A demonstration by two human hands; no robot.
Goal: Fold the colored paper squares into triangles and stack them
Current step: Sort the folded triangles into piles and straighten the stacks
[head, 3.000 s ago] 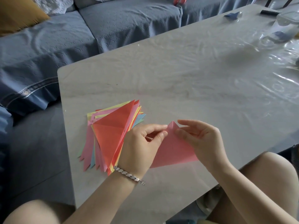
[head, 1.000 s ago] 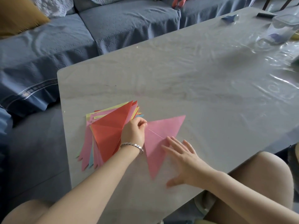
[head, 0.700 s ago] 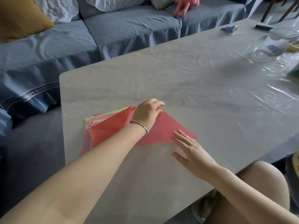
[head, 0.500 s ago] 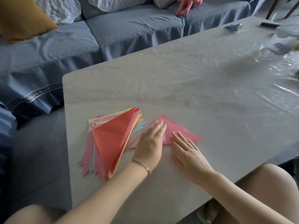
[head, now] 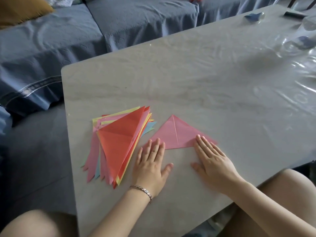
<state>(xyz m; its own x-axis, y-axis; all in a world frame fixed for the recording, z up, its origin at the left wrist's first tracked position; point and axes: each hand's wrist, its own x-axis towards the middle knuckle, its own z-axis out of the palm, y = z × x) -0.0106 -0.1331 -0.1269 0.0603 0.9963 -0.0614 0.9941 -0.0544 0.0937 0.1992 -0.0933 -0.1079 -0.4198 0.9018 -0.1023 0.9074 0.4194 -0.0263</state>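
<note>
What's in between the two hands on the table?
In the head view, the pink triangle has its long edge running between the left hand and the right hand; closer to the person, only bare table shows.

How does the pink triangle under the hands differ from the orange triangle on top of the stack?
The pink triangle lies alone on the table; the orange triangle tops the fanned stack. Pink's apex points away from the person; orange's narrow tip points toward them. The left hand and right hand press pink's near corners; neither rests on orange. Both lie flat, creased.
</note>
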